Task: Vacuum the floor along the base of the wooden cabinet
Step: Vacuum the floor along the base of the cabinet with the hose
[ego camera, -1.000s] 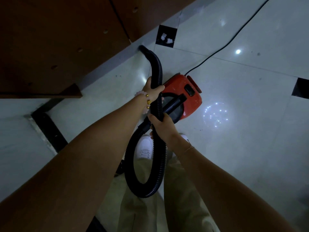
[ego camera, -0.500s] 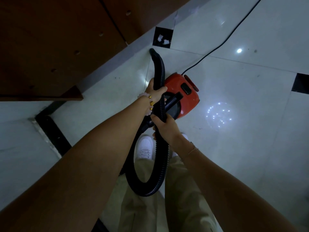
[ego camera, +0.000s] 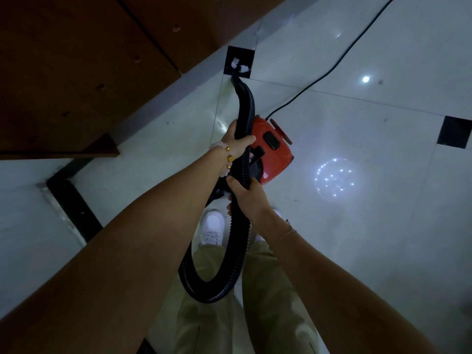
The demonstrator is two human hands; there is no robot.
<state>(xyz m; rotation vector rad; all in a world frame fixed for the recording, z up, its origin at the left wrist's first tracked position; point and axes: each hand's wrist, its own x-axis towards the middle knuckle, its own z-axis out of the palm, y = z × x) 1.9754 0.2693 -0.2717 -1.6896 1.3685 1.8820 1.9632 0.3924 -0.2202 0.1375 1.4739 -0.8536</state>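
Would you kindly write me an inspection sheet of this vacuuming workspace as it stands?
Surface: glossy pale tiled floor with black inset squares.
Job's things: black ribbed hose, nozzle tip at a black square; red canister vacuum; brown wooden cabinet.
Clutter: white scraps on that square.
Grippers: left hand and right hand both grip the hose.
Cables: black power cord trails away.
Surroundings: white shoes, khaki trousers.

Vacuum (ego camera: 273,149) sits right of cabinet (ego camera: 76,72), behind shoes (ego camera: 212,228).

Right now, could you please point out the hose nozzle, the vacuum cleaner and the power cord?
hose nozzle (ego camera: 236,81), head view, its tip
vacuum cleaner (ego camera: 277,155), head view, red casing
power cord (ego camera: 339,60), head view, mid-length
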